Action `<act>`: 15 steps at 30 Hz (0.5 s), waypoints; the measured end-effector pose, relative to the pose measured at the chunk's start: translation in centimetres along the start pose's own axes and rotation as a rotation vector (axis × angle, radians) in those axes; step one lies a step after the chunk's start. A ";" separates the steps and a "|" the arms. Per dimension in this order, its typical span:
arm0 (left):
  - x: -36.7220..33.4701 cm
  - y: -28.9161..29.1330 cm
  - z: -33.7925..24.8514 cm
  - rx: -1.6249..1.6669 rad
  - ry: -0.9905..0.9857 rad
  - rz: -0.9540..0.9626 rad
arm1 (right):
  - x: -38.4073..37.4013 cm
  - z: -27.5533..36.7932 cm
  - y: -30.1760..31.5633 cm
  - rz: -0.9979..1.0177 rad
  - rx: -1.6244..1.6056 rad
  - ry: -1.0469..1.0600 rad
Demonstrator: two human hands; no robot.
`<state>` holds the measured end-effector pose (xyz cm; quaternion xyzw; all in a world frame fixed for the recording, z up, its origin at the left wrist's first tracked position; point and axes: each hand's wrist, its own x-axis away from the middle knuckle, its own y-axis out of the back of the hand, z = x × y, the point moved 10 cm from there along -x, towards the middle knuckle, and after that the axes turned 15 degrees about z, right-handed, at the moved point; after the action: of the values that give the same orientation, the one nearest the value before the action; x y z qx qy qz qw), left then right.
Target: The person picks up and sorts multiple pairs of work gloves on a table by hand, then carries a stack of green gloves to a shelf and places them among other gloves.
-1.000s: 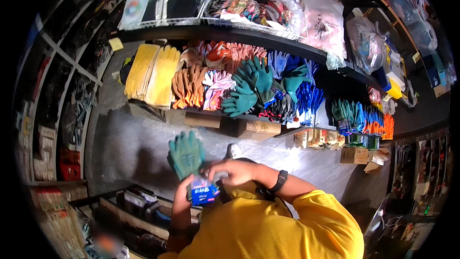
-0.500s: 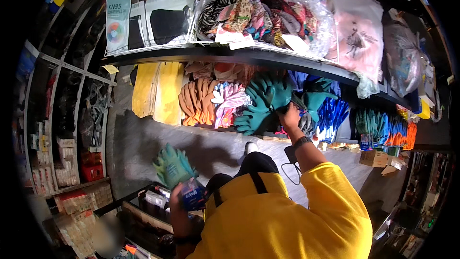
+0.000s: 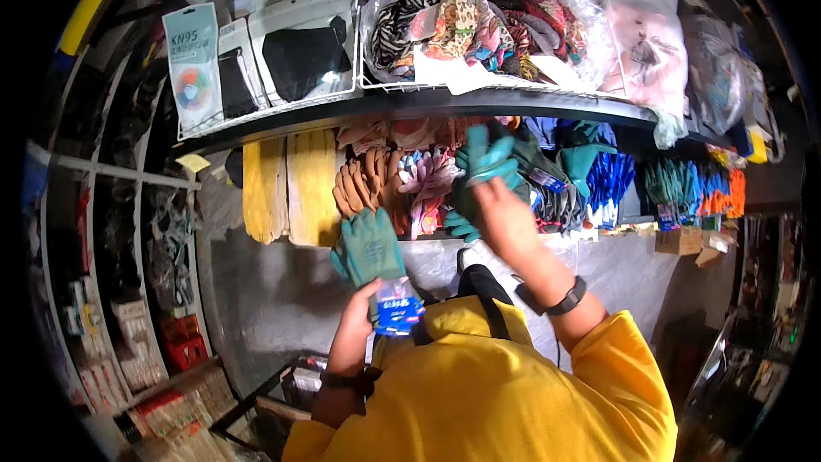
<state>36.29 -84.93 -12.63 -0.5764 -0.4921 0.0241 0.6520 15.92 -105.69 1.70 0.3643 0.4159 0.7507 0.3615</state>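
My left hand is closed around the cuff end of a bundle of light green gloves. Blue cardboard labels hang from that bundle beside my fingers. In front of the low shelf my right hand grips darker teal gloves, lifted with their fingers pointing away from me; motion blurs them somewhat. Behind the two bundles stand brown gloves and pink-and-white gloves. Another teal glove is on the shelf to the right of my right hand.
Yellow gloves are at the left of the row, blue gloves and orange gloves at the right. Above, the shelf edge carries packaged masks and bagged patterned fabric. Shelving stands at left.
My right hand has come back from the shelf with teal gloves in it. My left hand has risen and moved right with the light green bundle, bringing the two closer together.
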 end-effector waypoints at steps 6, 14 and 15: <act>-3.5 -0.8 -7.3 -0.378 -0.268 -0.123 | 3.0 17.8 -9.5 0.110 0.514 0.178; -5.7 1.0 -5.8 -0.370 -0.034 -0.019 | 5.0 13.8 -7.6 0.003 -0.247 -0.011; -5.4 -0.5 -5.5 -0.351 0.011 -0.037 | 5.3 12.5 -7.1 0.053 -0.395 -0.044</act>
<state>36.94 -92.33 -14.75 -0.6724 -0.4957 -0.0774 0.5442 25.74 -93.90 1.56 0.3137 0.2426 0.8189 0.4150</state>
